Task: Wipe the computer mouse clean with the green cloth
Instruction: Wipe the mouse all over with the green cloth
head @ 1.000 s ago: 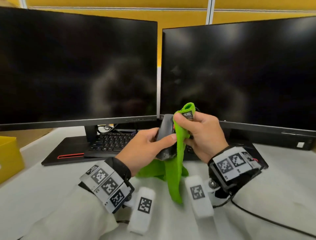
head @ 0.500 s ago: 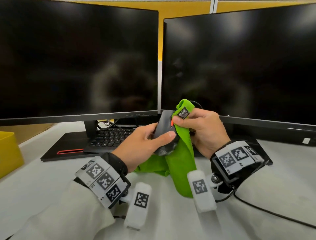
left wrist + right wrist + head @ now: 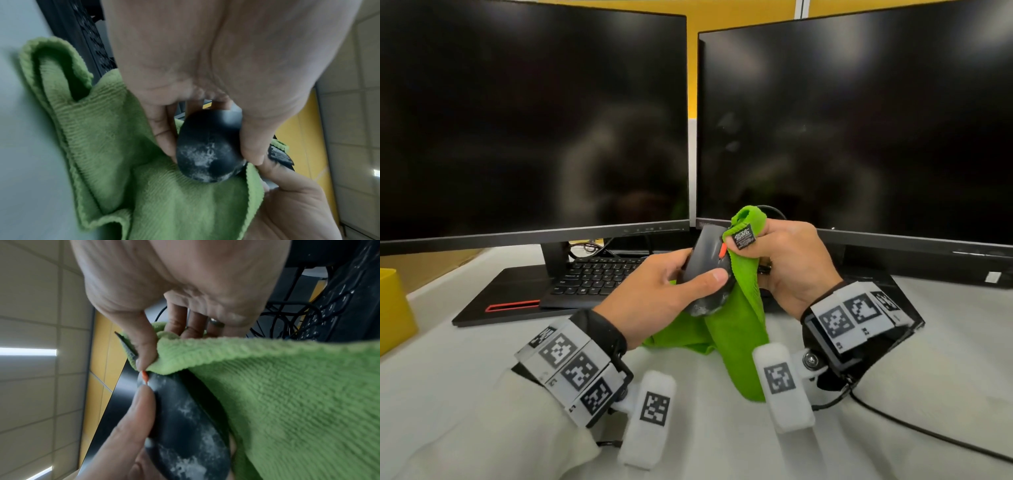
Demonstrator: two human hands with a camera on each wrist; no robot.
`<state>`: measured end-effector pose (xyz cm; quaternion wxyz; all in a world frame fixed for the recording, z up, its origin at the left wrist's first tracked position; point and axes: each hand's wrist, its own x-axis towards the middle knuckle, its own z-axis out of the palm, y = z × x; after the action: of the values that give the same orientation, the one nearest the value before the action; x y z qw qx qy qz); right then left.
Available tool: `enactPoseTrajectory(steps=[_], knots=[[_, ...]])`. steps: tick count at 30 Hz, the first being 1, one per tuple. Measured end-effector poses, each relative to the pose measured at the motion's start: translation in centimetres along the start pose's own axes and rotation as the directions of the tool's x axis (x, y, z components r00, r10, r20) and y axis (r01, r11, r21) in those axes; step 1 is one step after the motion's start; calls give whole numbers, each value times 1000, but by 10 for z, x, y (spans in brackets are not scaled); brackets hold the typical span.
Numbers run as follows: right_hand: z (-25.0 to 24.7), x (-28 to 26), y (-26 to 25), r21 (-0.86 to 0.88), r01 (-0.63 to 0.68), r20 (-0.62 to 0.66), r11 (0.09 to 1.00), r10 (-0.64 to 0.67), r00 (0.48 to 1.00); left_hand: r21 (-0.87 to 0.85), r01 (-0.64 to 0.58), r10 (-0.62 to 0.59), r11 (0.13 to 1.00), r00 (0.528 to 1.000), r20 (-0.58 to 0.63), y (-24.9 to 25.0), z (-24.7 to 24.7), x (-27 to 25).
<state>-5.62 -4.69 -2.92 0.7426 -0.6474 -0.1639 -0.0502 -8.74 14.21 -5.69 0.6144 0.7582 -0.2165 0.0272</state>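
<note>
Two dark monitors are seen side by side at the far edge of the tabletop point(image 3: 945, 342): the left monitor point(image 3: 534, 116) and the right monitor point(image 3: 859, 120), with a yellow wall behind them. A black keyboard point(image 3: 592, 277) is set under the left monitor, partly hidden behind the left hand. Tangled cables point(image 3: 287, 316) are seen near the keyboard in the right wrist view. A yellow box point(image 3: 393, 308) is placed at the far left edge; its contents cannot be seen. A black cable point(image 3: 928, 435) is run across the tabletop from the right wrist unit.

The computer mouse point(image 3: 705, 270) is held above the tabletop between the monitors and the person, gripped by the left hand point(image 3: 654, 298) with thumb on top and fingers curled underneath. White smudges are seen on its near end point(image 3: 203, 155), and an orange scroll wheel is visible beside the right thumb. The green cloth point(image 3: 736, 329) is pinched by the right hand point(image 3: 791, 260) at its top corner, beside a black label, and pressed against the right side of the mouse; the rest is hung down to the tabletop.

Compared with a second ago, the cloth corner is pinched lower on the mouse, nearer the wheel, and more of the cloth is spread below the mouse.
</note>
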Motion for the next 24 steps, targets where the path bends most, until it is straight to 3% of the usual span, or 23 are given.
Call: enactPoseTrajectory(steps=[8, 16, 24], knots=[[-1, -3, -2, -34, -5, 64, 999, 7, 998, 55, 0, 1, 998, 1000, -12, 4, -1, -3], [-2, 1, 1, 38, -10, -45, 999, 11, 999, 72, -1, 1, 997, 1000, -5, 6, -1, -3], [-2, 0, 8, 45, 1, 134, 999, -7, 991, 34, -8, 9, 999, 999, -32, 6, -1, -2]])
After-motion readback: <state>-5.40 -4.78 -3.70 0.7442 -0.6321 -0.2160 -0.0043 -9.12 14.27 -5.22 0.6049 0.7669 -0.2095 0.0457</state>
